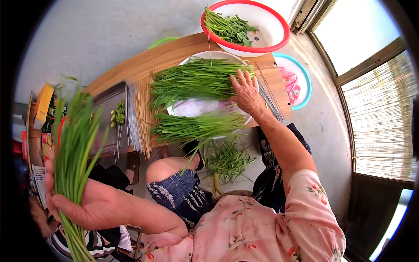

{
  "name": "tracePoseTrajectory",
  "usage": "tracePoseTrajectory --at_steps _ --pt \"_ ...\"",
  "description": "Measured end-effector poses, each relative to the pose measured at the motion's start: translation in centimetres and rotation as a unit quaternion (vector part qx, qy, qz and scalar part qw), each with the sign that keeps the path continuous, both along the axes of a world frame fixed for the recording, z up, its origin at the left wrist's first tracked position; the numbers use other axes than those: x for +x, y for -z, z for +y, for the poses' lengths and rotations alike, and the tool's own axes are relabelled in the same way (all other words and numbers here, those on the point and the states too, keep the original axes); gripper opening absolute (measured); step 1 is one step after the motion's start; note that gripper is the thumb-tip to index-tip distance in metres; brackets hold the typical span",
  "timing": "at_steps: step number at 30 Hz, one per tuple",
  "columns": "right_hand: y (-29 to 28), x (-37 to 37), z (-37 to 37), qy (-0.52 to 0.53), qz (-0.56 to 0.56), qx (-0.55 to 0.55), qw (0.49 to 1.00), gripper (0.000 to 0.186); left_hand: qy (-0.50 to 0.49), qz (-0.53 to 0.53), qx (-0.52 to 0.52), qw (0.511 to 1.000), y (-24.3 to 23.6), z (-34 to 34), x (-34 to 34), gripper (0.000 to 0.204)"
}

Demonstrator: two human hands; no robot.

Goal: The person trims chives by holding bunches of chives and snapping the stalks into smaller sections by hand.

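Note:
On the left, my left hand [80, 203] is closed round a bunch of garlic chives [74, 153], held upright and slightly blurred at the tips. My right hand [248, 94] reaches to the table with fingers spread. It touches the right end of a larger pile of chives [194, 83]. That pile lies across a white dish [185, 109]. A smaller chive bundle [198, 126] rests along the dish's near side.
Thin skewers [143, 115] lie left of the dish on the wooden table [122, 65], beside a metal tray [98, 102] with skewered green vegetables [118, 114]. A red-rimmed basin [279, 32] holds leafy greens. A blue-rimmed basin [310, 83] stands right; chive scraps [229, 161] lie below.

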State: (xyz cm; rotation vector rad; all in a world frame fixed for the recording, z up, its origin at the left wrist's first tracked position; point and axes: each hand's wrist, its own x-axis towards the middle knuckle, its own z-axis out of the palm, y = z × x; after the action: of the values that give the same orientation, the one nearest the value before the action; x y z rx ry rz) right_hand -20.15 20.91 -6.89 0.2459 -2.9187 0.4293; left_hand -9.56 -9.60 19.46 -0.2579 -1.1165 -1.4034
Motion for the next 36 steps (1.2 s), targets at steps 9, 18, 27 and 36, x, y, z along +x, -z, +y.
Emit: tracePoseTrajectory --at_steps 9,18,27,36 --pt "-8.4 12.0 -2.1 0.01 0.091 -0.427 0.9 0.028 0.507 -0.378 0.1 0.768 8.1 5.0 5.5 0.025" --pt "-11.2 21.0 -7.4 -0.019 -0.101 -0.62 0.778 0.02 0.58 -0.494 0.073 0.644 16.9 7.4 8.6 0.034" --pt "-8.7 22.2 -9.1 0.007 0.035 -0.465 0.885 0.013 0.536 -0.569 0.017 0.624 19.2 8.4 10.6 0.032" --pt "-8.1 22.2 -8.2 0.11 -0.215 -0.774 0.585 0.011 0.553 -0.568 0.103 0.6 20.7 7.5 10.3 0.025"
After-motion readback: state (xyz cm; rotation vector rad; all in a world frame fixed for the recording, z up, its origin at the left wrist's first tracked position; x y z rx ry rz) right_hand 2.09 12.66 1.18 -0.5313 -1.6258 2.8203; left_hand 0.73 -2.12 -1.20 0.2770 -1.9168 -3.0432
